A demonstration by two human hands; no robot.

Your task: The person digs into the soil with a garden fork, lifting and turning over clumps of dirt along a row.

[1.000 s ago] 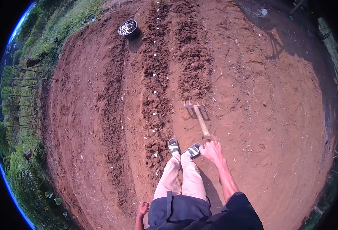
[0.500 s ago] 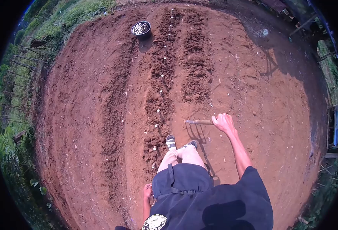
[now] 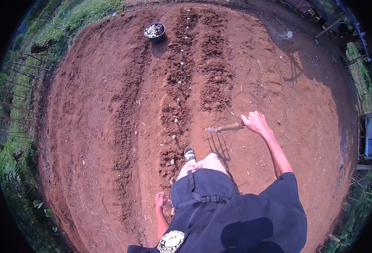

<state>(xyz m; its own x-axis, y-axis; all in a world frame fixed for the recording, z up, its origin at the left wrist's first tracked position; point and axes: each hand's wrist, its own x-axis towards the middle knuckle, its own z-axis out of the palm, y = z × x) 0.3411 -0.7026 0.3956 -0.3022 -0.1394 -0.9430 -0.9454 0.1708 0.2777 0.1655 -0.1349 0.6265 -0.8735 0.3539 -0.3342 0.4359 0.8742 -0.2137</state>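
Note:
My right hand (image 3: 256, 122) is closed around the wooden handle of a garden fork (image 3: 228, 127), held off to the right above the bare soil. Its metal head points left, and its pronged shadow (image 3: 219, 145) falls on the ground. Low at my left side, my left hand (image 3: 160, 199) hangs beside the apron, fingers loosely bent and apart, with nothing plainly in it. Close to my striped shoe (image 3: 189, 154) runs a tilled row (image 3: 175, 114) of broken clods. Short pale-topped cuttings (image 3: 176, 120) stand along it at intervals.
A black basin (image 3: 155, 39) full of pale-ended cut pieces stands on the soil at the far left of the row. Another loosened row (image 3: 214, 80) lies to the right. Grass (image 3: 84, 21) and stick fencing (image 3: 25, 71) border the plot; a shaded structure (image 3: 342, 31) stands at the right.
My right hand has moved up and right with the garden fork. My left hand has swung slightly forward and away from the apron. The view has shifted a little; one shoe is now out of sight.

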